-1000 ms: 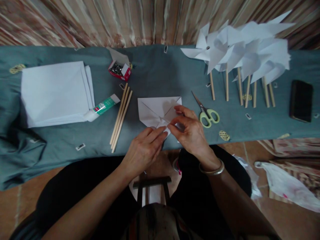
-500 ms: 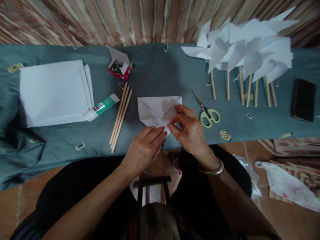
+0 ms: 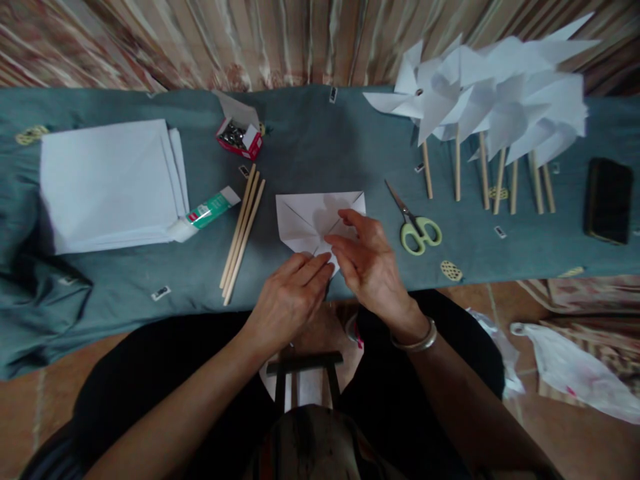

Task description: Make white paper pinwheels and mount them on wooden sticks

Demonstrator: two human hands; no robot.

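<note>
Cloth-covered bench [image 3: 310, 147]: paper sheet [image 3: 313, 205] at centre, seemingly part-folded and unmounted; upper corners flat. Left hand [image 3: 293, 290] presses its six-o'clock edge; grip closure cannot be told. Right hand [image 3: 373, 267] above: grip parted, apparently empty. Assembled pinwheels [image 3: 480, 80], two o'clock; loose sticks [image 3: 241, 233], nine. Open red box [image 3: 253, 148], ten: small metal pieces [image 3: 232, 136].

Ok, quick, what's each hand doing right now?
Left hand: fingers on the white paper's near part; can't tell whether it's gripping.
Right hand: loosely open over the paper; fingertip contact unclear.
</note>
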